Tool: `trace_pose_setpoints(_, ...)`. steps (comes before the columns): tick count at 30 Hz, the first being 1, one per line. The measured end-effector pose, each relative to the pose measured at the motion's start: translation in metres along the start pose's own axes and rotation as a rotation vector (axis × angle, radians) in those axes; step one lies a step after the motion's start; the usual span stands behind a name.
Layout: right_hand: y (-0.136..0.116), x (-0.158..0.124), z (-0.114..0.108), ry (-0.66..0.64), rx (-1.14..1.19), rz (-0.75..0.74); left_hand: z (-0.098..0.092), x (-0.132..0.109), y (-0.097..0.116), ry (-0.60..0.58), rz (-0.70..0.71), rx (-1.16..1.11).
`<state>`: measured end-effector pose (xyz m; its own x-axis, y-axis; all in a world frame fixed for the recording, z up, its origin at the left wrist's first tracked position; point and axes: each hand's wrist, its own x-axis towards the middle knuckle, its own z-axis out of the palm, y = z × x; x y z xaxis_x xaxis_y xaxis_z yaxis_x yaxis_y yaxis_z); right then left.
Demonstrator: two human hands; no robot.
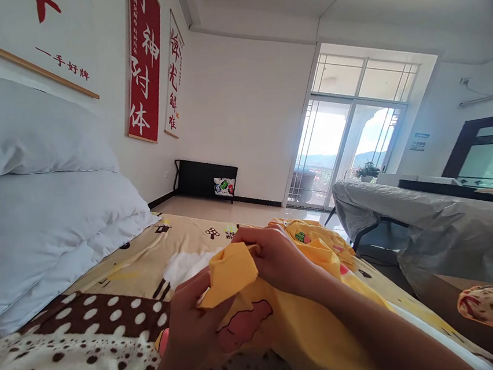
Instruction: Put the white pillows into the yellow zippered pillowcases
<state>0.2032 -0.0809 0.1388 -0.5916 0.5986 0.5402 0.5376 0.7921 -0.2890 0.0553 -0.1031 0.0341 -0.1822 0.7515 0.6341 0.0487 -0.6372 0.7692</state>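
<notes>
A yellow cloth [320, 317] with pink cartoon prints is bunched up in front of me and spreads over the bed to the right. Its folded edge [232, 270] stands up between my hands. My left hand [193, 312] is closed on that edge from the left, its thumb along the near side. From the right, my right hand [279, 257] grips the same cloth, with its fingertips partly hidden behind the fold. Whether the cloth is a quilt cover or some other bedding, I cannot tell. Something white and fluffy [188, 265] lies just behind my left hand.
A brown and white spotted blanket [91, 339] and a beige patterned sheet [181, 226] cover the bed. White pillows [58, 226] are stacked at the left. At the right stands a table under plastic sheeting [406, 210], with a cardboard box [453, 299] below it.
</notes>
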Motion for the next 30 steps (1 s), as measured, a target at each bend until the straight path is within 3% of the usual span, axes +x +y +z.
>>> trace_pose_setpoints(2, -0.001, 0.001, -0.004, -0.001, -0.034, -0.032, -0.005, 0.000, 0.001, -0.009, 0.043, 0.019)
trace_pose_setpoints(4, -0.003, 0.001, -0.008, 0.004, -0.061, -0.079, -0.007, 0.001, 0.001, -0.032, -0.005, -0.070)
trace_pose_setpoints(8, -0.005, 0.000, -0.013, 0.074, -0.159, -0.140, 0.000, 0.005, -0.007, -0.055, -0.299, -0.427)
trace_pose_setpoints(10, -0.002, 0.000, -0.013, 0.125, -0.252, -0.186, 0.005, 0.008, -0.013, 0.020, -0.385, -0.536)
trace_pose_setpoints(13, 0.007, -0.001, -0.011, 0.187, -0.385, -0.253, 0.008, 0.010, -0.021, 0.188, -0.350, -0.491)
trace_pose_setpoints(16, 0.014, -0.001, -0.008, 0.232, -0.454, -0.289, 0.006, 0.011, -0.022, 0.209, -0.242, -0.354)
trace_pose_setpoints(18, 0.017, 0.000, -0.008, 0.248, -0.460, -0.293, 0.003, 0.013, -0.019, 0.215, -0.270, -0.366)
trace_pose_setpoints(21, 0.020, 0.002, -0.007, 0.257, -0.441, -0.266, 0.000, 0.016, -0.011, 0.127, -0.354, -0.423)
trace_pose_setpoints(25, 0.021, 0.004, -0.003, 0.219, -0.456, -0.268, -0.004, 0.011, 0.002, -0.073, -0.284, -0.303)
trace_pose_setpoints(30, 0.004, -0.008, 0.008, 0.125, -0.608, -0.474, -0.009, -0.001, 0.014, -0.105, -0.196, -0.081)
